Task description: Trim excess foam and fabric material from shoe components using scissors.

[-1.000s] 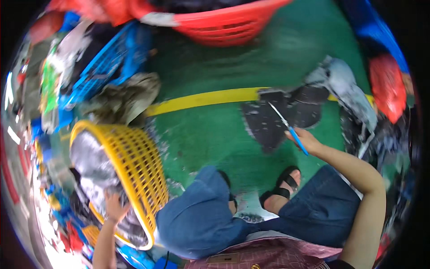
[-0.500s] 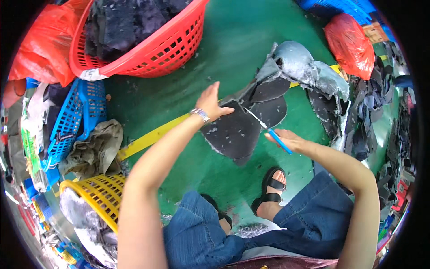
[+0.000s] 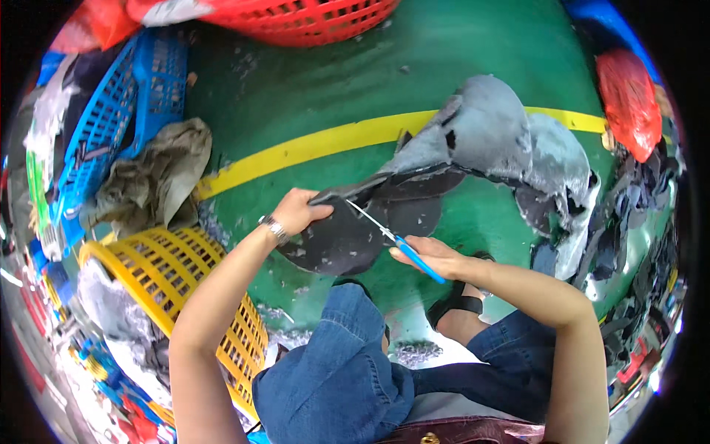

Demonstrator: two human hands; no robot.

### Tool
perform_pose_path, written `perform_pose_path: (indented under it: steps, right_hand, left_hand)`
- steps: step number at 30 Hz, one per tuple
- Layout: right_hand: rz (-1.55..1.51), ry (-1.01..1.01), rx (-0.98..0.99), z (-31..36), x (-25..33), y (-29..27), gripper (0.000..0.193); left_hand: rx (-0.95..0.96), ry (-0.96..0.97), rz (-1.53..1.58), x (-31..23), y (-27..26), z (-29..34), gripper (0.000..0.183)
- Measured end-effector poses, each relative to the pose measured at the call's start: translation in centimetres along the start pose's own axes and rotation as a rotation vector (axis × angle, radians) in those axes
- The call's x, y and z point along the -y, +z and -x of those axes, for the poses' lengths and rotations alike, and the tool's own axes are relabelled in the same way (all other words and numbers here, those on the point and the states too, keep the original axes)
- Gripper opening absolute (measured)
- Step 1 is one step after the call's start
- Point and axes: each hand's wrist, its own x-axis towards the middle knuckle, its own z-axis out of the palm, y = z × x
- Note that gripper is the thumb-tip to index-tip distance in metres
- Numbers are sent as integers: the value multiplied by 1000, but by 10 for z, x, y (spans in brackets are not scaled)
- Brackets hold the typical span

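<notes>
A large floppy sheet (image 3: 492,122) of dark grey material, pale and fuzzy on its upper side with rounded dark flaps, hangs in front of me. My left hand (image 3: 299,212) is closed on the sheet's left end, thumb and fingers pinching its edge. In my right hand (image 3: 429,256) is a pair of blue-handled scissors (image 3: 414,253), seen nearly edge-on. Their thin metal blades point up and left, with the tip at the sheet's edge just right of my left hand. Whether the blades are apart cannot be made out.
A tilted yellow basket (image 3: 159,270) stands left of my legs, with a crumpled brown cloth (image 3: 163,166) and blue baskets (image 3: 159,81) beyond. The red basket (image 3: 318,24) is at the far edge. Dark scraps (image 3: 629,200) and a red bag (image 3: 629,103) lie right. A yellow line (image 3: 333,139) crosses the green floor.
My left hand, spread beside the sheet before, has closed on its edge. The view has shifted, and the scissors' tip sits nearer my left hand.
</notes>
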Motion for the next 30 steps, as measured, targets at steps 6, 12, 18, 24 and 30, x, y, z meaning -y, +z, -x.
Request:
perform_pose_path:
  steps: [6, 12, 18, 24, 30]
  right_hand:
    - [11, -19, -113, -16, 22, 21, 71]
    - [-172, 47, -77, -6, 10, 9, 68]
    - [-66, -17, -119, -15, 23, 13, 68]
    - [49, 19, -181, -20, 28, 12, 71]
    - [163, 4, -216, -20, 30, 12, 68]
  left_hand:
    - [58, -112, 23, -4, -8, -1, 23]
    - [64, -90, 75, 2, -23, -10, 25]
    - [69, -73, 134, 10, -22, -12, 24]
    - [64, -88, 230, 15, -16, -8, 23]
    - [44, -113, 330, 31, -17, -5, 20]
